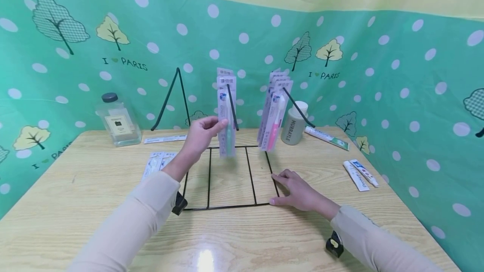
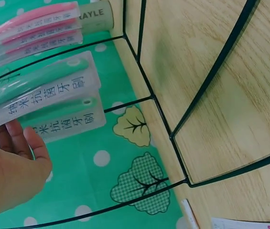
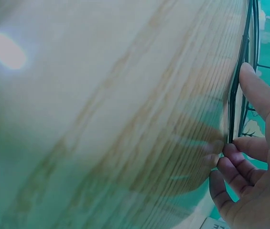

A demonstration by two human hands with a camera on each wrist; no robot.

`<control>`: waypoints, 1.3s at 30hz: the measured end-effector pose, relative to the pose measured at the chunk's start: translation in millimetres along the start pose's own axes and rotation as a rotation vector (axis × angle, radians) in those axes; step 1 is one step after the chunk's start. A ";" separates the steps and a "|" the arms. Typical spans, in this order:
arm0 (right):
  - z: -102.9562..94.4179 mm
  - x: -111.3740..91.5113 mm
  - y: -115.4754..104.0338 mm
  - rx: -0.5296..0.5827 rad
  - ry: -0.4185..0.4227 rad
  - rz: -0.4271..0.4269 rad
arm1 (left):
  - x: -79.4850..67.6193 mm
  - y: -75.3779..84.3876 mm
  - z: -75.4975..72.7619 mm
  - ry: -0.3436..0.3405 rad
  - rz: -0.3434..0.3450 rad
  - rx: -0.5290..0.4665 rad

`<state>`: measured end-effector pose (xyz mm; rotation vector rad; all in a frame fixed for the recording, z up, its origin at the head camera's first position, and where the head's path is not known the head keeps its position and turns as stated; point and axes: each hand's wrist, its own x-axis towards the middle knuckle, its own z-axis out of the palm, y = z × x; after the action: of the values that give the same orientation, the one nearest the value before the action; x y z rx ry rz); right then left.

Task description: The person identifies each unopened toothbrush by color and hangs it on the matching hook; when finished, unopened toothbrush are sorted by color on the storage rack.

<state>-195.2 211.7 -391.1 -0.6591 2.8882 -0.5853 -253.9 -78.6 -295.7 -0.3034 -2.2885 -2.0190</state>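
Observation:
A black wire rack [image 1: 230, 206] stands on the table, with packaged toothbrushes hung on its slanted prongs. On the middle prong hang packs with green handles; my left hand [image 1: 199, 137] pinches the front toothbrush pack [image 1: 228, 144], thumb on its face and fingers behind. Two green toothbrush packs [image 2: 44, 93] show in the left wrist view. Pink toothbrush packs [image 1: 273, 131] hang on the right prong, while the left prong [image 1: 165, 100] carries nothing. My right hand [image 1: 298, 191] grips the rack's front right corner, thumb and fingers against its wires; the right wrist view shows this too.
Two flat toothbrush packs [image 1: 153, 165] lie left of the rack, near a thin white box [image 1: 165, 139]. A clear bottle [image 1: 120, 125] stands back left and a grey-green bottle [image 1: 294, 127] back right. Toothpaste tubes [image 1: 328, 138] lie at right. Patterned cloth borders the table.

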 end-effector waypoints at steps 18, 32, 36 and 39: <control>0.4 -0.9 -0.3 0.010 0.003 -0.006 | 2.1 -1.0 4.2 0.130 -0.007 -0.025; 0.4 -1.7 -0.3 -0.004 0.007 -0.003 | -5.8 3.1 8.3 0.124 0.016 -0.038; 0.5 -1.8 0.0 -0.005 0.009 -0.005 | -4.3 -7.0 6.5 0.125 0.036 -0.016; 0.7 -1.8 0.4 -0.005 0.010 -0.008 | -7.3 -9.7 4.6 0.129 0.040 0.015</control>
<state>-193.6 212.6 -391.8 -0.6712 2.8986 -0.5852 -248.2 -75.9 -307.1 -0.2093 -2.2025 -1.9409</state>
